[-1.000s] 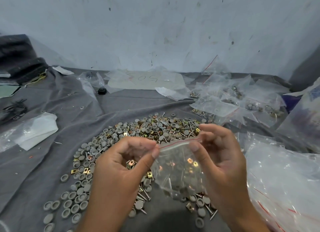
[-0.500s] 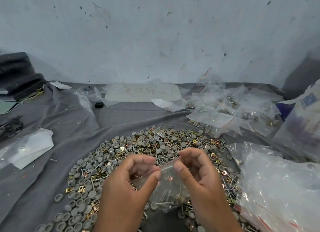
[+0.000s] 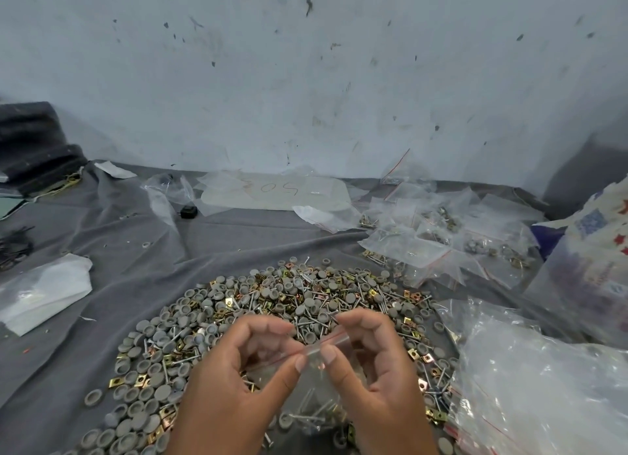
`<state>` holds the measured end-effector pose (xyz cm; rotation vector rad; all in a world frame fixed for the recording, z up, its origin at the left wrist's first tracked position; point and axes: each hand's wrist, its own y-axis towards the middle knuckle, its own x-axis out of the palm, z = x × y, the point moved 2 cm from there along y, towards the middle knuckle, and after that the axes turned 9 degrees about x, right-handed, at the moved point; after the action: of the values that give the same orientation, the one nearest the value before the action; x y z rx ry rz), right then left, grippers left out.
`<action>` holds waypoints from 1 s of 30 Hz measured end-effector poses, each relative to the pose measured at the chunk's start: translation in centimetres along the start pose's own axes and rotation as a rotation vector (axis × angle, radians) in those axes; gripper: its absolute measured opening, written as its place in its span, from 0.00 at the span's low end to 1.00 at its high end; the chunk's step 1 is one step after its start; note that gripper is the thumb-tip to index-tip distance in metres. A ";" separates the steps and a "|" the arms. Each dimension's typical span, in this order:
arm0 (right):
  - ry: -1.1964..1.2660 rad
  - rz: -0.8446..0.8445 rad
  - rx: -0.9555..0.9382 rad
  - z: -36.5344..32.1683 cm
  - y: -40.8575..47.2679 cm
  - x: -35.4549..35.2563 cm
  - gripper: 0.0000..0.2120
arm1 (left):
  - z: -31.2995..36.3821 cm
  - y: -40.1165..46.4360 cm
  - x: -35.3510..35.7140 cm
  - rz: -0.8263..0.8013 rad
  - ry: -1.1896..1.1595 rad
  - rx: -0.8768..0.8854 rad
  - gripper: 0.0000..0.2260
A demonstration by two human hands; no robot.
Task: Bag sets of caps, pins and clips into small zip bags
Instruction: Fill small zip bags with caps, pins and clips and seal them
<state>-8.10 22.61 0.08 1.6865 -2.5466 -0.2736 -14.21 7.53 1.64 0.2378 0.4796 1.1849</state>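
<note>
A small clear zip bag (image 3: 314, 398) with a red strip along its top hangs between my hands, holding pins and gold clips. My left hand (image 3: 238, 380) pinches the bag's top edge between thumb and fingers. My right hand (image 3: 370, 369) pinches the same edge close beside it, thumbs almost touching. Beneath and beyond them spreads a wide heap of grey caps, metal pins and gold clips (image 3: 272, 305) on the grey cloth (image 3: 102, 250).
Filled zip bags (image 3: 441, 247) lie piled at the right back. A large crumpled plastic bag (image 3: 543, 386) sits at my right. White folded plastic (image 3: 40, 291) lies at the left, and a flat sheet marked in red (image 3: 275, 193) by the wall.
My hands and the bag have dropped lower in the view and drawn closer together along the bag's top. The camera has tilted up, showing more wall.
</note>
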 end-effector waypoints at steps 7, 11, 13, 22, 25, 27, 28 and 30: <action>-0.020 -0.032 0.026 0.2 0.1 -0.3 0.19 | -0.1 0.3 -0.4 0.027 -0.044 -0.038 0.21; -0.017 -0.050 0.035 0.2 0.2 -0.5 0.16 | -0.1 0.3 -0.3 0.008 -0.051 -0.043 0.22; -0.017 -0.046 0.029 0.2 0.2 -0.4 0.17 | -0.2 0.4 -0.3 0.010 -0.074 -0.068 0.22; 0.039 -0.013 0.054 0.8 0.4 -1.2 0.16 | -0.8 0.7 -0.9 0.101 -0.175 -0.139 0.21; 0.034 -0.053 0.060 0.6 0.6 -1.2 0.18 | -0.5 0.8 -1.0 0.118 -0.178 -0.129 0.21; 0.045 -0.082 0.077 0.4 0.6 -1.1 0.20 | -0.4 0.7 -0.9 0.113 -0.173 -0.128 0.22; 0.048 -0.092 0.085 0.3 0.5 -1.1 0.20 | -0.4 0.6 -1.0 0.114 -0.169 -0.132 0.22; 0.040 -0.100 0.092 0.0 0.4 -1.0 0.19 | -0.4 0.5 -1.0 0.124 -0.162 -0.146 0.23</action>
<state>-8.09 23.69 0.15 1.8354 -2.4865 -0.1289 -15.11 6.74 1.77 0.2382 0.2374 1.3042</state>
